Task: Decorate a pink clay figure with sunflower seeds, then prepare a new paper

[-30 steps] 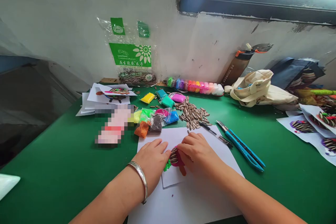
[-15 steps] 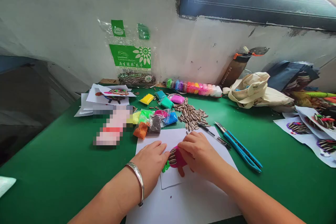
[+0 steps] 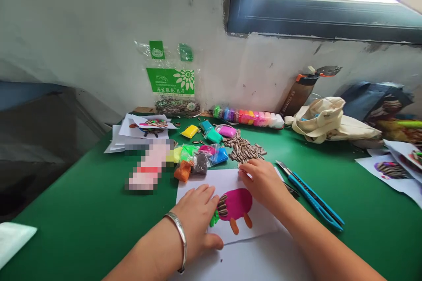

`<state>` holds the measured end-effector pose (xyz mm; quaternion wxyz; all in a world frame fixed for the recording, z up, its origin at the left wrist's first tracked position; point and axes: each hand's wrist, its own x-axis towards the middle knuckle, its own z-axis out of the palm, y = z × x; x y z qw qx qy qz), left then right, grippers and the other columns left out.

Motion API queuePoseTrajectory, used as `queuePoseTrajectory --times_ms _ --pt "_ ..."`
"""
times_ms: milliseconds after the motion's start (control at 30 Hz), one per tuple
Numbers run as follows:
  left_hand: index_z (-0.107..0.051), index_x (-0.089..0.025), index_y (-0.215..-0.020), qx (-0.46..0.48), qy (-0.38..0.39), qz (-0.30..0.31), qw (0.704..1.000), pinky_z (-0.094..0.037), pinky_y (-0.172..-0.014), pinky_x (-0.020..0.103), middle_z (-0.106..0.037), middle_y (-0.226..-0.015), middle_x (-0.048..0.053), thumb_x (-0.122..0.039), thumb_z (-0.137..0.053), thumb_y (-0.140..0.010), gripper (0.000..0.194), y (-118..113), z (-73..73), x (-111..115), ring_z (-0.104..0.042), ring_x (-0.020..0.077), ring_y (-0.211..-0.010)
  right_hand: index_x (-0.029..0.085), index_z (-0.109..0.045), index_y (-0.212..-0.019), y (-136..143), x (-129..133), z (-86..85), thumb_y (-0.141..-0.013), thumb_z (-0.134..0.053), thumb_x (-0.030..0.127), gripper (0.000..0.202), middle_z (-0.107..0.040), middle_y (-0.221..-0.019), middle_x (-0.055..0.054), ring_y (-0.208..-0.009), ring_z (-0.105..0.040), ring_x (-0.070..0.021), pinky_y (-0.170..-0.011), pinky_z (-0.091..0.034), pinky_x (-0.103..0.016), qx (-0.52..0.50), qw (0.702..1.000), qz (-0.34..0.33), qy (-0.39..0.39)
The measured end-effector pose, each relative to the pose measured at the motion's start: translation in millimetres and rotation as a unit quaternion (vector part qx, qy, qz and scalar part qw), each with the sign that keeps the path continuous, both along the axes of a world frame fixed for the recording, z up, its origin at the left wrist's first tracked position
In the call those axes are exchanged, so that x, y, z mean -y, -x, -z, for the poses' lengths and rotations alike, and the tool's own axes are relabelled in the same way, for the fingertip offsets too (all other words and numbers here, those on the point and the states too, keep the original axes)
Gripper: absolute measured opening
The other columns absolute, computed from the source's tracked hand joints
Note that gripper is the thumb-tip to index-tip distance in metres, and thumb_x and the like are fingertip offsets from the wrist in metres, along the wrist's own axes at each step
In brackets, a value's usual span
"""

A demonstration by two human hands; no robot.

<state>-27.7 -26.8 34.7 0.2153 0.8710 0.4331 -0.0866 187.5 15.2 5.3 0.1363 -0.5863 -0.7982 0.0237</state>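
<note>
The oval magenta figure (image 3: 239, 202) looks matt, smooth and clay-like, with 2 orange legs (image 3: 234, 226) of similar finish; the striped seeds (image 3: 222, 206) on it form a ridged surface. Matt white paper sheets (image 3: 194, 189) lie under it. The green desk (image 3: 89, 210) is smooth with a soft sheen. The silver bangle (image 3: 180, 232) is shiny metal, the blue cutter (image 3: 313, 195) smooth plastic with a metal blade, the cream bag (image 3: 318, 118) creased cloth, the clear seed packet (image 3: 174, 83) glossy, crinkled plastic.

magenta clay oval (image 3: 240, 202) with black-and-white striped seeds (image 3: 223, 206), orange legs (image 3: 234, 226), bright green clay (image 3: 214, 218), white paper (image 3: 263, 227)
</note>
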Motion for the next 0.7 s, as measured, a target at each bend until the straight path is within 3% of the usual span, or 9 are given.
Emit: queuePoseTrajectory --times_ms 167,333,500,700 --pt "-0.043 -0.012 -0.136 -0.01 0.01 -0.006 1.0 -0.026 -0.109 0.057 -0.036 -0.146 0.02 -0.045 -0.076 -0.068 0.082 -1 1.3 2 -0.028 0.0364 -0.136 0.021 -0.066 -0.076 0 -2 9.8 -0.085 -0.056 0.021 0.014 -0.065 -0.079 -0.005 -0.079 -0.056 -0.0212 -0.065 -0.029 -0.032 0.069 0.998 0.003 0.011" --pt "-0.047 -0.015 -0.132 0.013 0.002 -0.006 1.0 -0.028 -0.108 0.055 -0.041 -0.143 0.019 -0.044 -0.077 -0.065 0.079 -1 4.8 -2 -0.031 0.0366 -0.134 0.018 -0.062 -0.075 -1 -1 13.8 -0.089 -0.047 0.014 0.02 -0.062 -0.08 -0.006 -0.078 -0.055 -0.0196 -0.067 -0.032 -0.03 0.053 0.999 -0.003 0.008" --pt "-0.044 -0.018 -0.136 0.035 0.021 -0.005 0.999 -0.023 -0.111 0.055 -0.036 -0.147 0.017 -0.045 -0.079 -0.062 0.086 3 11.4 -6 -0.025 0.0361 -0.138 0.019 -0.056 -0.087 -6 18 -5.8 -0.093 -0.042 0.022 0.015 -0.061 -0.082 -0.004 -0.073 -0.053 -0.0172 -0.064 -0.037 -0.027 -0.114 0.993 0.03 0.0" --pt "-0.041 -0.02 -0.139 0.073 0.015 0.001 0.997 -0.02 -0.112 0.054 -0.028 -0.152 0.017 -0.042 -0.079 -0.064 0.087 8 28.5 -14 -0.022 0.0345 -0.14 0.023 -0.059 -0.086 7 42 -31.9 -0.091 -0.045 0.022 0.015 -0.062 -0.067 0.004 -0.058 -0.054 -0.0113 -0.055 -0.039 -0.022 -0.296 0.943 -0.035 0.148"
